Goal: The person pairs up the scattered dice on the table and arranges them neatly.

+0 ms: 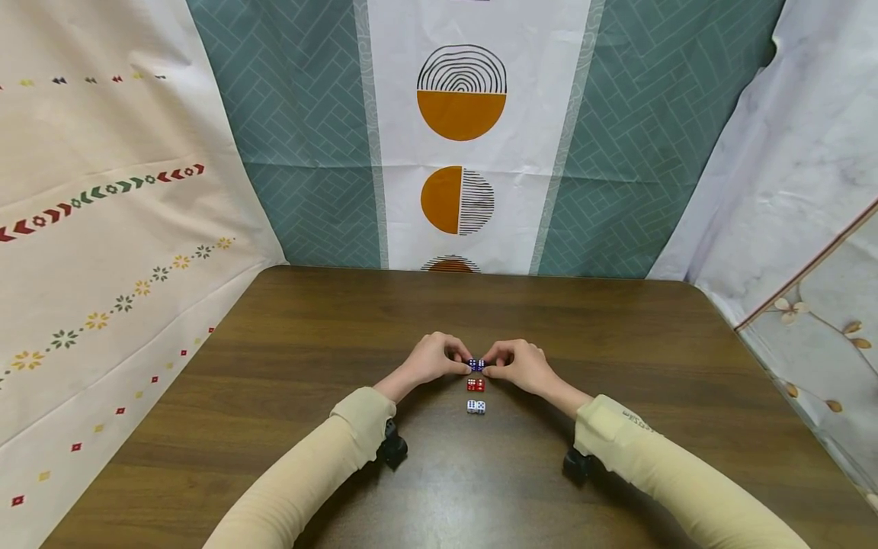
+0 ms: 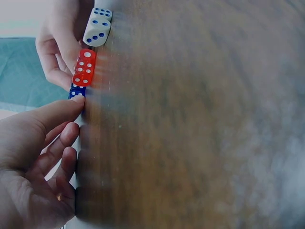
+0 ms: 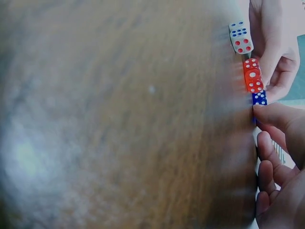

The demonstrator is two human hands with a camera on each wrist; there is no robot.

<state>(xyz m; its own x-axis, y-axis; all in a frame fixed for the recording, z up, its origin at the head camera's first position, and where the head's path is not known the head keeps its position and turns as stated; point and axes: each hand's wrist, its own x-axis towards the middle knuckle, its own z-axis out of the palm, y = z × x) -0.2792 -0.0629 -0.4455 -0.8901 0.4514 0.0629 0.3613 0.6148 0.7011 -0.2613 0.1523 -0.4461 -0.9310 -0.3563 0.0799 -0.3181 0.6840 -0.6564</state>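
Observation:
Two blue dice (image 1: 476,365) with white pips sit side by side on the brown table, at the far end of a short column of dice. From the left, my left hand (image 1: 439,357) pinches the left blue die between thumb and forefinger. My right hand (image 1: 519,362) grips the right one the same way. Both thumbs cover part of the blue dice (image 2: 76,91) in the wrist views. Just nearer stand two red dice (image 1: 475,385), touching side by side. Closest to me is a pair of white dice (image 1: 476,407), one with red pips on a side.
The wooden table (image 1: 329,320) reaches back to a green and white curtain (image 1: 302,137). Patterned cloth (image 1: 123,229) hangs on the left, and marbled cloth (image 1: 809,191) on the right. Each wrist carries a black device (image 1: 392,446).

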